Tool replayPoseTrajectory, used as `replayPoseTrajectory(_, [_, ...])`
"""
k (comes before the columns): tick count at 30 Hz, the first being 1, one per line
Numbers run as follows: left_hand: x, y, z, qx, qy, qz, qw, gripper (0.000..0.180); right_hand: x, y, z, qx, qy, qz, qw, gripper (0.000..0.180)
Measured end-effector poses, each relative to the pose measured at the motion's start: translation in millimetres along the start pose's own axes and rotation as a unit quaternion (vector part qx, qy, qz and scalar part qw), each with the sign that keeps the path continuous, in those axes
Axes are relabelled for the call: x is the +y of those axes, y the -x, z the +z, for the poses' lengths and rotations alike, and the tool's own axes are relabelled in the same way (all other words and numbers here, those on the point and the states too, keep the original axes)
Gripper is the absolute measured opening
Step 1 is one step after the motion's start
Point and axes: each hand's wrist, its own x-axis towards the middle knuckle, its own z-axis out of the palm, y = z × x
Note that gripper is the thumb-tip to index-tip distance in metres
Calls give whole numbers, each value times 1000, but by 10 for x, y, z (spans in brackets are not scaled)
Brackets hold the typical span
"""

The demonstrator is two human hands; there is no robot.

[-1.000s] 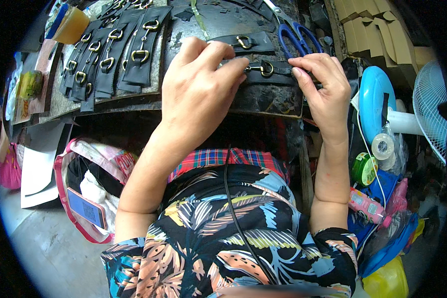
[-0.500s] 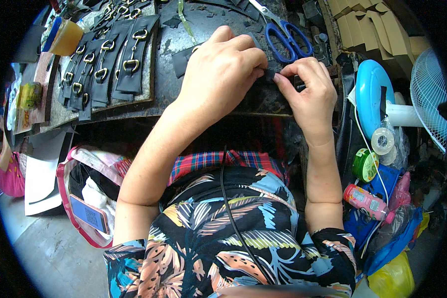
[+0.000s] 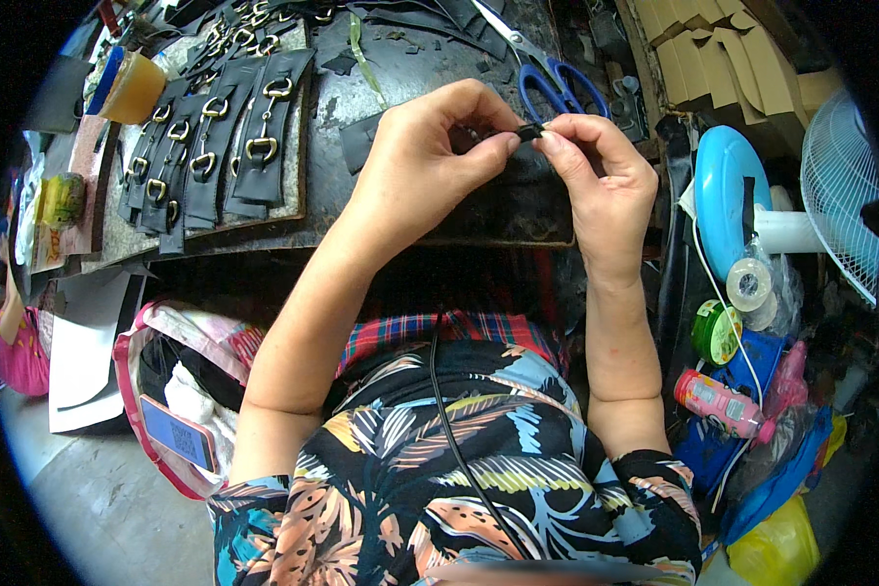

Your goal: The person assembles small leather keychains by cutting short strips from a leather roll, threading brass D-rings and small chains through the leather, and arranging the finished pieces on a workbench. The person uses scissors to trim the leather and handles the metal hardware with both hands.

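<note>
Over the worktable's near edge, my left hand point(image 3: 435, 156) pinches a small black strip point(image 3: 528, 132), likely leather, between thumb and forefinger. The strip's other end is caught between the thumb and forefinger of my right hand point(image 3: 606, 186), so the fingertips nearly meet. A flat black strap piece point(image 3: 357, 143) lies on the table, partly covered by my left hand. Just beyond my fingers are scissors point(image 3: 521, 41) with blue handles. Left of my hands, black straps with gold-coloured bit-shaped metal fittings point(image 3: 261, 148) lie in rows on a board.
The dark worktable point(image 3: 430, 68) carries black scraps and a greenish strip point(image 3: 364, 61). An amber block point(image 3: 135, 86) stands far left. To the right are cardboard pieces point(image 3: 713, 78), a blue and white fan point(image 3: 721, 195), a tape roll point(image 3: 750, 283) and a pink bottle point(image 3: 718, 402).
My left hand has turned from knuckles up, now showing its thumb and forefinger pinch. The black strip shows more clearly between both hands. The right hand has shifted slightly.
</note>
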Motion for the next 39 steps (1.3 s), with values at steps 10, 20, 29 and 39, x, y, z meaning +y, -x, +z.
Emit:
replayPoseTrajectory(10, [-60, -50, -22, 11, 102, -59, 993, 12, 22, -39, 90, -3, -116, 72, 991, 11])
replayPoseTrajectory(20, [-57, -57, -30, -2, 92, -84, 992, 11, 32, -21, 99, -4, -89, 61, 994, 13])
replayPoseTrajectory(29, [-61, -55, -31, -2, 118, -83, 990, 11, 33, -31, 89, -3, -101, 76, 992, 13])
replayPoseTrajectory(39, [-37, -39, -14, 21, 106, -79, 991, 12, 42, -31, 95, -7, -129, 62, 990, 12])
